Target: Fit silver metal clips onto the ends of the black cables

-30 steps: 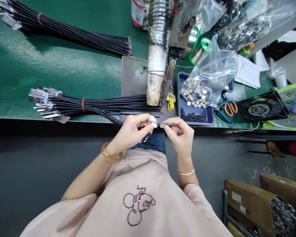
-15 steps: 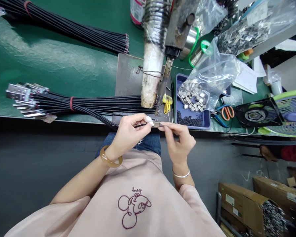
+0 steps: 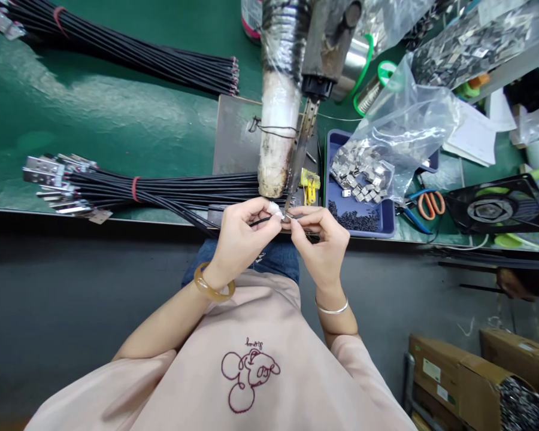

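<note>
A thin black cable [image 3: 261, 221] is pinched in my left hand [image 3: 247, 239], whose index fingertip wears a white wrap. My right hand [image 3: 321, 242] is closed at the cable's end, thumb and index finger on a small metal USB connector [image 3: 287, 218], mostly covered by the fingertips. Both hands nearly meet at the table's front edge. Just above them the metal tip of a soldering iron [image 3: 299, 158] points down beside a white wrapped tube [image 3: 273, 143]. The cable leads left toward a banded cable bundle [image 3: 184, 187].
A blue tray [image 3: 388, 224] on the right holds metal connector shells [image 3: 363, 173] and small black parts. Pliers [image 3: 415, 209], a black fan [image 3: 498, 206] and solder spools [image 3: 372, 93] stand around it. Another cable bundle [image 3: 139, 51] lies at the back left.
My right hand has moved left and slightly up, closer to my left hand, and its fingers now cover more of the connector. The view has shifted a little.
</note>
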The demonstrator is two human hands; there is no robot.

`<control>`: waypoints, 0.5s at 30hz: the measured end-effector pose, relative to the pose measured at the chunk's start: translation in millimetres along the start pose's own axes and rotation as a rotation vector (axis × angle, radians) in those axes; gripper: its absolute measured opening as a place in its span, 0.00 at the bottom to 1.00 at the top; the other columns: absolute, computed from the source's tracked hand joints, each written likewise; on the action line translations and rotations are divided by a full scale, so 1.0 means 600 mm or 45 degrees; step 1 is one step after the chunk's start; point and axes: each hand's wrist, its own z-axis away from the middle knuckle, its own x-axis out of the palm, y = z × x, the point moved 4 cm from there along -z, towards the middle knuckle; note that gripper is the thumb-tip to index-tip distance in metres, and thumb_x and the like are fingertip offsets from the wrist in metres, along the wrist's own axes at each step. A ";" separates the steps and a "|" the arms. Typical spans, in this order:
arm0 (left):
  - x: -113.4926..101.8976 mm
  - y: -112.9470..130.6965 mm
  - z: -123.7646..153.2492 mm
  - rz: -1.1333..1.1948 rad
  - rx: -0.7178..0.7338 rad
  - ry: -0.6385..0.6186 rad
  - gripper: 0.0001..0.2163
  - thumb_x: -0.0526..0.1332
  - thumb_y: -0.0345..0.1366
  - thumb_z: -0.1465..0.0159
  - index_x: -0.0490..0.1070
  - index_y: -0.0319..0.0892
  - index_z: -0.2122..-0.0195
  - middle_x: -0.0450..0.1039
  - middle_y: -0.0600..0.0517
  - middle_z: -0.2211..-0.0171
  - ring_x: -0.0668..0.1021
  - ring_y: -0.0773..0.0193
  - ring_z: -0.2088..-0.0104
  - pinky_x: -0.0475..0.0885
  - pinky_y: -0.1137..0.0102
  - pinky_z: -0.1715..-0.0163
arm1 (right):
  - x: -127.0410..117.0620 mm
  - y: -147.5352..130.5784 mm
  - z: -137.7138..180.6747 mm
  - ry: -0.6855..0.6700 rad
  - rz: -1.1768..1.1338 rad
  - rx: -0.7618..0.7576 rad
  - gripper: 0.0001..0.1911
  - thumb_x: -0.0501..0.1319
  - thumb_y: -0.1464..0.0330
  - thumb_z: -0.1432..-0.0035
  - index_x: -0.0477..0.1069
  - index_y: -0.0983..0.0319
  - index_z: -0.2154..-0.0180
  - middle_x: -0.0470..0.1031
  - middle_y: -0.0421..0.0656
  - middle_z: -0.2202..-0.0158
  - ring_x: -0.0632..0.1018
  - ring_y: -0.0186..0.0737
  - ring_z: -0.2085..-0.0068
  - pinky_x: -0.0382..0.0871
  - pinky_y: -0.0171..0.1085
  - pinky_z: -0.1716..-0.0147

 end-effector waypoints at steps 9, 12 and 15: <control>0.000 0.006 0.000 -0.037 -0.001 0.020 0.05 0.63 0.32 0.44 0.72 0.40 0.76 0.72 0.55 0.79 0.75 0.68 0.75 0.72 0.75 0.73 | -0.002 -0.009 -0.003 -0.028 0.048 -0.022 0.05 0.64 0.72 0.39 0.74 0.58 0.68 0.82 0.40 0.61 0.83 0.33 0.64 0.83 0.34 0.66; 0.001 0.002 0.000 -0.065 -0.010 -0.032 0.05 0.63 0.32 0.43 0.71 0.41 0.76 0.70 0.55 0.80 0.73 0.68 0.77 0.69 0.75 0.76 | -0.002 -0.007 0.002 -0.060 0.071 -0.013 0.05 0.62 0.72 0.38 0.72 0.58 0.68 0.81 0.40 0.61 0.84 0.34 0.64 0.84 0.35 0.66; 0.001 0.001 0.002 -0.088 0.006 -0.071 0.06 0.62 0.31 0.43 0.71 0.40 0.76 0.67 0.56 0.81 0.68 0.70 0.79 0.63 0.75 0.79 | -0.004 -0.009 0.006 -0.082 0.104 -0.044 0.05 0.62 0.73 0.38 0.72 0.58 0.67 0.82 0.39 0.61 0.84 0.34 0.63 0.83 0.34 0.65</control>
